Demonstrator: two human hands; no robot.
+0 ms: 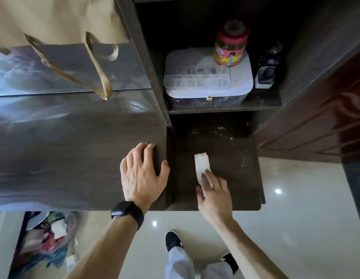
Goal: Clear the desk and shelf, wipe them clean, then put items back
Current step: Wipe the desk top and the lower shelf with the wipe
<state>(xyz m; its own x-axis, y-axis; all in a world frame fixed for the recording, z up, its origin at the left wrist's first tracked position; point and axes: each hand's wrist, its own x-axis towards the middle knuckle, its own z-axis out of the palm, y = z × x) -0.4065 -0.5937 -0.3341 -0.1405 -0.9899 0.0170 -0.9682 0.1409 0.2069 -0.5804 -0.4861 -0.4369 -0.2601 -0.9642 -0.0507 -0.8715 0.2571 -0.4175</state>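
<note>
My right hand (214, 193) presses a folded white wipe (201, 166) flat onto the dark lower shelf (235, 178), fingers on its near end. Dust specks lie along the back and right side of that shelf. My left hand (141, 175), with a black watch at the wrist, rests spread on the right edge of the dark desk top (64, 148). On the upper shelf (261, 103) stands a white lidded box (207, 81), and a pink and yellow jar (230, 45) sits on it.
A beige bag with fabric handles (78, 57) hangs over the desk's back left. A small black and white object (265, 76) stands right of the box. A bag of rubbish (46, 238) lies on the tiled floor under the desk. A brown wooden door (326, 117) is at the right.
</note>
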